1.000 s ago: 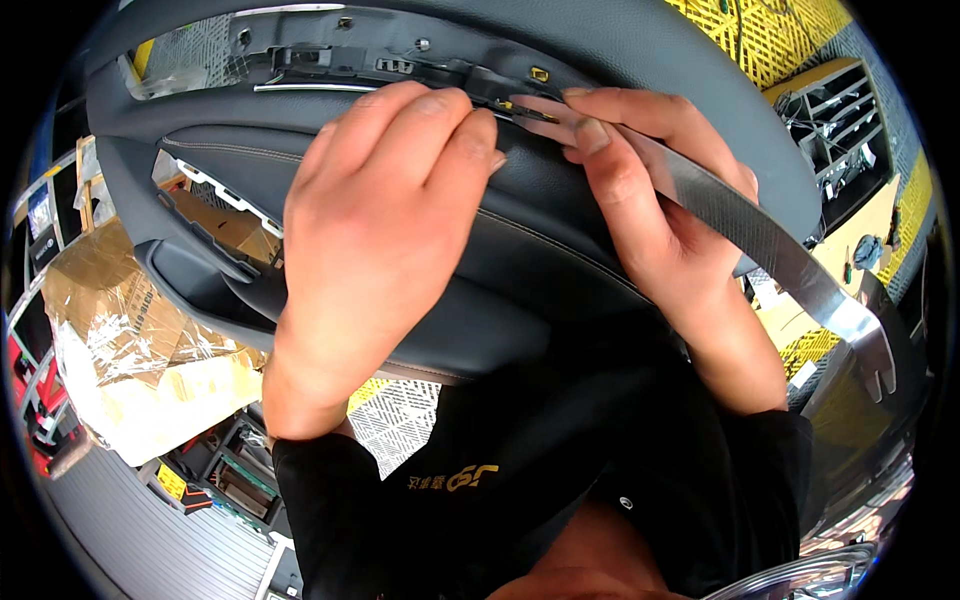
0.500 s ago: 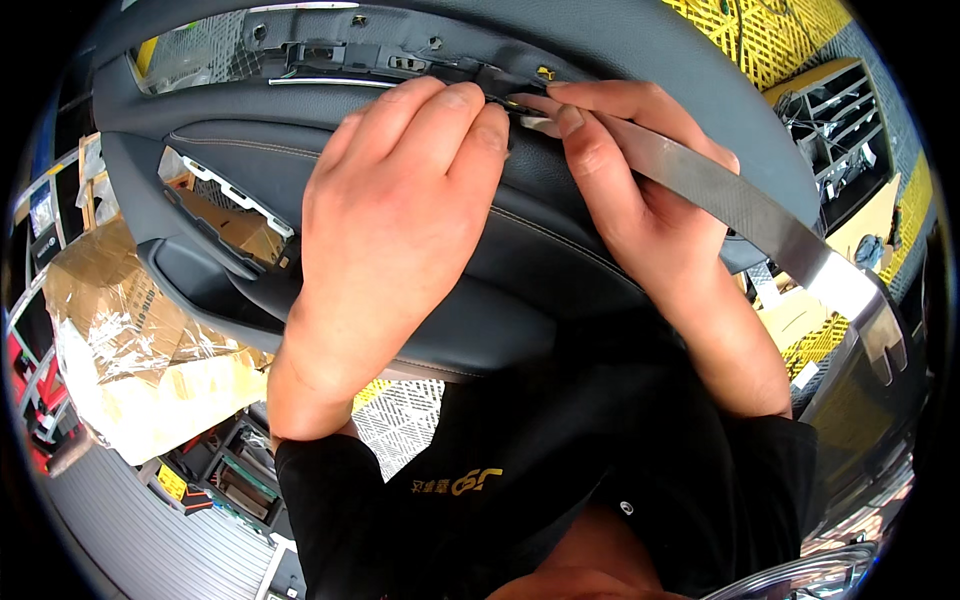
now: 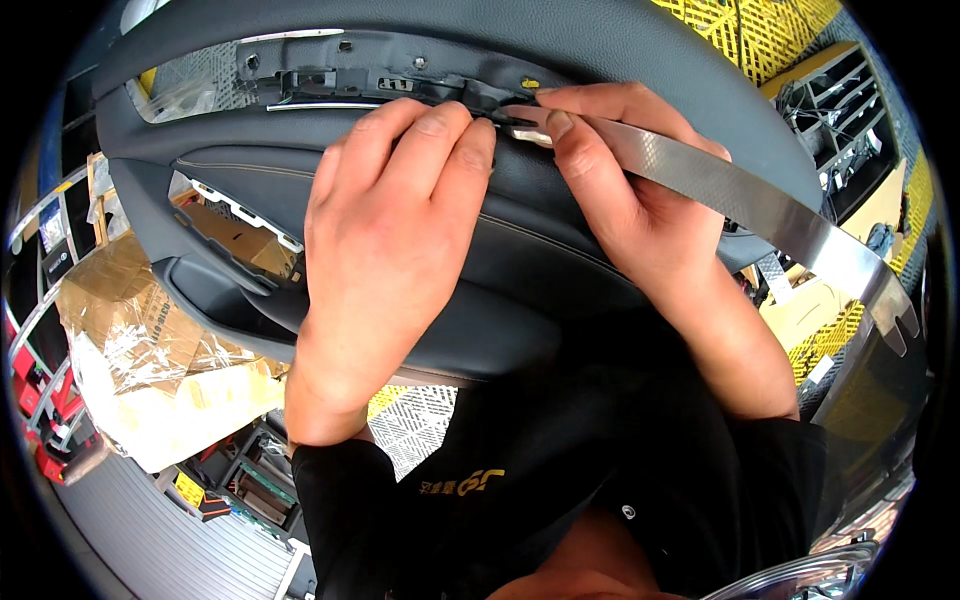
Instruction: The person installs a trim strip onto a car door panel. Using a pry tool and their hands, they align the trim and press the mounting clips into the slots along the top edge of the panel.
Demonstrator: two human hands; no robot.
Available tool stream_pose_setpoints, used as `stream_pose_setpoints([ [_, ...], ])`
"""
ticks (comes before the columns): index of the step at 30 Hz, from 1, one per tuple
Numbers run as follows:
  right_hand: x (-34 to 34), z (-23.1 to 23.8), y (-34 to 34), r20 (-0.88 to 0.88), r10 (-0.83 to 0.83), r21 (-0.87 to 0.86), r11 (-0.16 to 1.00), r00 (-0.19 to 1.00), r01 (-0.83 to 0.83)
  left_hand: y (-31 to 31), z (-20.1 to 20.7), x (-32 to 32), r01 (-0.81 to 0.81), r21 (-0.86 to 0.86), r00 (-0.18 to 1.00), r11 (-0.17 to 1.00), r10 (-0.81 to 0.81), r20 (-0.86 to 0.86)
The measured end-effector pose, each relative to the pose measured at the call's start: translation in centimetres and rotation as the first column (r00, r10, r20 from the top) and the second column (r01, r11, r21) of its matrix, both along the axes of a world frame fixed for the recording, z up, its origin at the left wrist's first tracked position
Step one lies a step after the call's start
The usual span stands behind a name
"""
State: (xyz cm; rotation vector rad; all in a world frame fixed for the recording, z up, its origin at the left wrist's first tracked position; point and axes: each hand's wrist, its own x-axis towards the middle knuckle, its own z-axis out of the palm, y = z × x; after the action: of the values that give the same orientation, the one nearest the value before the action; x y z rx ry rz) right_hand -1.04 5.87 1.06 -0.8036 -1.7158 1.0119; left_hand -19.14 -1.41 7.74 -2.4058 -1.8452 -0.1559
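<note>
Head view: ribbed grey surface (image 3: 140, 510) near left, cardboard (image 3: 140, 312) beyond. Left hand (image 3: 390, 195) curls over a grained dark panel (image 3: 600, 45), grip hidden; right hand (image 3: 665, 225) pinches a forked metal bar (image 3: 765, 207), tip at the panel's recess (image 3: 310, 62). Yellow lattice matting (image 3: 765, 30) lies far right.

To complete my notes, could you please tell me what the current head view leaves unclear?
In the head view:
1. Left hand: most fingertips are hidden behind its own bent fingers.
2. Black panel: the stretch beneath that hand is covered by it.
3. Forked metal tool: tip contact is too small to judge among dark parts.
4. Glasses: cut off by the lower edge.
</note>
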Motion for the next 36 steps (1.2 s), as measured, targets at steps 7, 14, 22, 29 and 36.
stream_pose_setpoints([
  [7,-0.4,-0.2,-0.4,0.069,-0.059,0.026,0.998,0.996,0.057,-0.2,-0.5,0.1,0.015,0.016,1.0,1.0,-0.015,-0.024],
  [14,-0.4,0.0,-0.5,0.226,-0.044,0.065,0.997,0.973,0.03,-0.2,-1.3,0.7,-0.023,0.002,0.991,1.0,0.023,-0.131],
  [22,0.0,0.3,0.7,0.077,0.001,0.0,1.0,0.997,-0.001,0.5,-0.5,-0.4,0.007,-0.008,0.999,1.0,-0.007,0.05],
  [29,1.6,1.6,-0.9,-0.12,-0.068,-0.301,0.953,0.99,0.028,-0.6,1.1,-6.2,-0.093,0.022,0.991,0.995,0.09,0.095],
  [36,4.2,-0.5,-2.5,-0.251,-0.29,-0.427,0.889,0.924,0.163,-0.1,0.6,-6.3,-0.061,-0.043,0.997,0.997,0.063,0.049],
])
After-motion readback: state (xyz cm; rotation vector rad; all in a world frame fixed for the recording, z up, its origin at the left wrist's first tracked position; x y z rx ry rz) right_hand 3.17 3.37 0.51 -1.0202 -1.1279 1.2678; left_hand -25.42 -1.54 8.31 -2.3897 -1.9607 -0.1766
